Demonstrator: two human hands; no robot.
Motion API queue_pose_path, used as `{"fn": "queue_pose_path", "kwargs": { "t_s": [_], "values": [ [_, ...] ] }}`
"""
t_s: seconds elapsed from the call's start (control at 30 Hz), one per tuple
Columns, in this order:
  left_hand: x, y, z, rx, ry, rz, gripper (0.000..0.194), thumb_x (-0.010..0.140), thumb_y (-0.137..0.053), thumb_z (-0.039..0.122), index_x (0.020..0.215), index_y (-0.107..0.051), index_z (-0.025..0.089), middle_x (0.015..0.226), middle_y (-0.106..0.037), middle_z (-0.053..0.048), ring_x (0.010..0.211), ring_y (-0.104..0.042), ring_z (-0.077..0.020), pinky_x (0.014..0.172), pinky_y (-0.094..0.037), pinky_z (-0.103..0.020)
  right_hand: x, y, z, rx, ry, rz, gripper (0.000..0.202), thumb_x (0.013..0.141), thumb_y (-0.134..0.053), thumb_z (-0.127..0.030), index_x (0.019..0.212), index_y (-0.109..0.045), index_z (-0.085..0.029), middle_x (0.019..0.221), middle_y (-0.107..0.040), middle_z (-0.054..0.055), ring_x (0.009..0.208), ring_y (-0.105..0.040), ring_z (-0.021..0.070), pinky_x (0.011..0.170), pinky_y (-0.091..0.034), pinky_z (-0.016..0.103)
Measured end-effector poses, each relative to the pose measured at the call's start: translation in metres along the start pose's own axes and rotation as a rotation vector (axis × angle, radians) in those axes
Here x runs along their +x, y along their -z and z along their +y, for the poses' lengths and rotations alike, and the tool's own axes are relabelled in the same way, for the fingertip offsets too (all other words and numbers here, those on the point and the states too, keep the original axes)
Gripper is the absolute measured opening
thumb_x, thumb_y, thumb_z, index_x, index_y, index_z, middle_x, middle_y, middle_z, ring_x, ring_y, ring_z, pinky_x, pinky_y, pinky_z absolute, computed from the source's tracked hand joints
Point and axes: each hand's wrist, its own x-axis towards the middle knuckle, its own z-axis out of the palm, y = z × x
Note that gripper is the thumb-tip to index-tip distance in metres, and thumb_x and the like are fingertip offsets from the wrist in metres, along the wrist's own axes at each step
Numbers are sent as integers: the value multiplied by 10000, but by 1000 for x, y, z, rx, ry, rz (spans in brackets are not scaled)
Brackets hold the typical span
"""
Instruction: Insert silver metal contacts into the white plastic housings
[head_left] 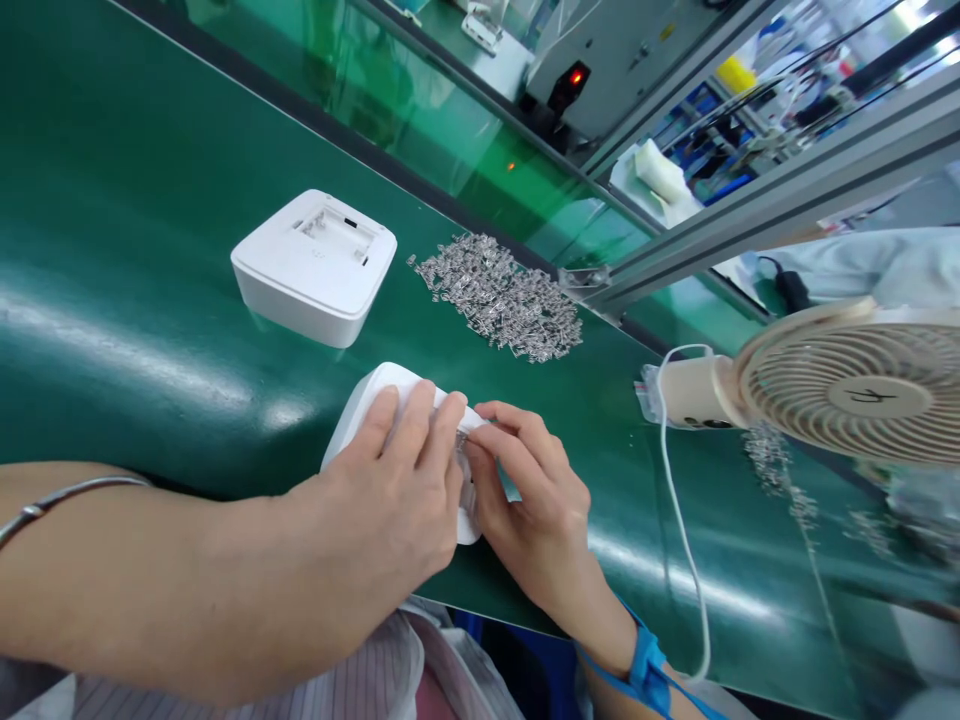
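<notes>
A white rounded box [347,425] lies at the front edge of a green work surface, partly covered by both hands. My left hand [409,475] rests over its top with the fingers laid side by side and wrapped on the casing. At the box's right side, my right hand [529,490] has thumb and fingertips pinched at a recess; small clear pieces show there, but what the fingertips hold is too small to name. Farther back on the left sits a second white box [300,290], its open compartment holding small clear pieces. A heap of small clear pieces [502,300] lies behind my hands.
A beige fan [862,390] with a white cable [675,500] stands at the right. More small pieces [769,460] lie beneath it. A metal frame post [750,200] and a green translucent panel [450,130] border the back.
</notes>
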Motion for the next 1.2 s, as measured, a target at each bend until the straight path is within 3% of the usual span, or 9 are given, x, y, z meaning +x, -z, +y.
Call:
{"fn": "queue_pose_path", "kwargs": {
  "t_s": [0.27,0.67,0.93,1.2],
  "values": [
    [-1,0,0,-17,11,3,493,714,-612,285,1158,-587,74,1344,-472,-205,1210,-432,-384,974,-311,-476,3,6,-3,-58,29,-79,190,839,-414,-29,933,-519,-157,991,-605,123,912,-589,179,722,-498,317],
    [-2,1,2,-25,15,-6,575,755,-575,301,1274,-480,71,1348,-460,-197,1212,-406,-390,984,-294,-493,7,2,-6,-198,115,-8,151,829,-426,-26,863,-508,-148,852,-635,109,839,-602,192,625,-467,287],
    [0,-2,0,21,17,-30,573,769,-550,338,1277,-481,81,1335,-463,-174,1173,-422,-364,938,-335,-461,2,2,3,2,-65,16,95,832,-497,-87,824,-544,-170,921,-649,97,834,-630,170,676,-520,307],
    [3,-3,3,71,39,6,552,780,-507,393,1257,-520,115,1317,-490,-151,1142,-440,-346,911,-346,-446,-12,4,9,257,-116,30,241,823,-509,-57,1009,-607,-175,1129,-619,133,1031,-612,215,835,-543,395]
  ]
}}
